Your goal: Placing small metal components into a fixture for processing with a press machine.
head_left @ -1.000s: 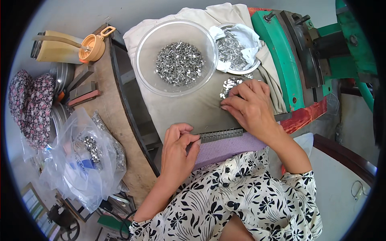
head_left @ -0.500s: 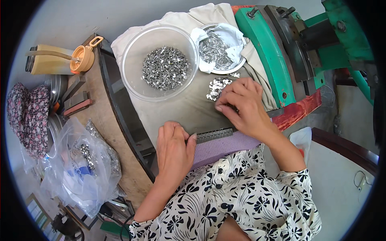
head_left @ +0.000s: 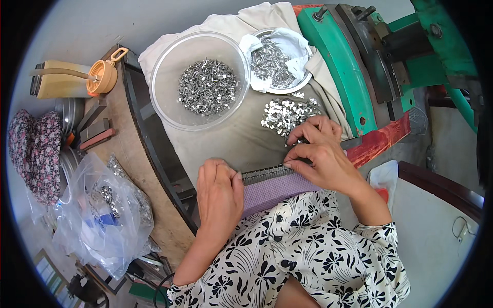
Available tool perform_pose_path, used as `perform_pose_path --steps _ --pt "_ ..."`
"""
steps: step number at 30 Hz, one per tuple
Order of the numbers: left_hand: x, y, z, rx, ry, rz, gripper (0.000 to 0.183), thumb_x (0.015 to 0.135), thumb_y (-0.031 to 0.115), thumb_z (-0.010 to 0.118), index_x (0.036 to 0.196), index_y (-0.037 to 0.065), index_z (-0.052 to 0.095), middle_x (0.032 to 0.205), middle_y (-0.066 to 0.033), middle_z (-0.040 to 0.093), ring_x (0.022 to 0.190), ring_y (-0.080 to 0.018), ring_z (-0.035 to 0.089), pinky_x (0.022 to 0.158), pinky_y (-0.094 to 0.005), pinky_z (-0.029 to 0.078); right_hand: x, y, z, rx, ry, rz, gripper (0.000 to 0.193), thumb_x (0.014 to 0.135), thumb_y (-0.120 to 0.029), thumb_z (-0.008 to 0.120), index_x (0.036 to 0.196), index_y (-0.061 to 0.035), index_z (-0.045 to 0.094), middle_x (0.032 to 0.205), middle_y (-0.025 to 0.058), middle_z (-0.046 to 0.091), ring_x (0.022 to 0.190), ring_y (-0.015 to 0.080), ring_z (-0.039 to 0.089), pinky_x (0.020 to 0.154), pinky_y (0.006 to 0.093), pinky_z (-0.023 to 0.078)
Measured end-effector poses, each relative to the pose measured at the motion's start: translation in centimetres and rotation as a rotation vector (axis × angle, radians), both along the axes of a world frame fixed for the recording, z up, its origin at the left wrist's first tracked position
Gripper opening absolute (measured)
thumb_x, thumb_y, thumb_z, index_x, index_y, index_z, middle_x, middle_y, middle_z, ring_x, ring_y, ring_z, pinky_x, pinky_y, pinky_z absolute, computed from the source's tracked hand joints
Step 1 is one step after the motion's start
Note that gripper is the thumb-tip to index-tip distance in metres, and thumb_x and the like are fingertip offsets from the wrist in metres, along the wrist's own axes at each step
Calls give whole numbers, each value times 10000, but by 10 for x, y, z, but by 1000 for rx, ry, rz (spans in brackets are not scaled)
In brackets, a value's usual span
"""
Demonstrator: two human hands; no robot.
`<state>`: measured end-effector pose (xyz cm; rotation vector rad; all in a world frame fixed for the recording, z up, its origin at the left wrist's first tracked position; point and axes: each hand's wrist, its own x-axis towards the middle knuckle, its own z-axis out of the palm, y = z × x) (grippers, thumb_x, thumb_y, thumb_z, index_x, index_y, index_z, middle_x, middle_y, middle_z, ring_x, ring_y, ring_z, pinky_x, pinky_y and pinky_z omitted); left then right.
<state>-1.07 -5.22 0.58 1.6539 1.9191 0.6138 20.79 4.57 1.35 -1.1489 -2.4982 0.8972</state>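
Right hand pinches a small metal clip onto the toothed strip beside the loose clips, left hand presses flat on its near end; many clips seem left.

A wooden bench runs down the left with a dark metal rim; at its far end lies a tan bottle with an orange cap, nearer it a few metal bars and a floral cloth, nearest a clear plastic bag of small parts. Right of the rim a beige cloth covers the work surface; on it stand a clear bowl of metal clips and a smaller dish at the far right; a loose heap of clips lies near the dish.
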Motion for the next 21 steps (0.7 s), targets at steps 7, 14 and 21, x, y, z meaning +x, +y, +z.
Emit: perform_pose_path --steps 7,14,21 --pt "-7 8 10 22 -337 89 121 924 56 642 867 -11 559 981 -132 547 875 -264 561 780 -340 453 0 -2 2 89 4 2 135 692 -202 825 812 -160 778 1034 -42 640 1084 248 494 957 421 291" --pt "7 29 22 -189 -1188 60 174 981 115 634 853 4 592 982 -20 509 826 -76 496 734 -232 428 -21 8 17 -222 410 -38 209 709 -226 855 908 -181 807 924 -63 670 994 157 533 920 360 327" --pt "12 41 28 -249 -1399 113 221 1004 147 605 829 14 588 954 -28 510 875 -76 486 783 -220 408 -27 14 18 -312 621 -122 146 713 -124 837 849 -112 783 867 -10 674 909 172 570 838 324 428"
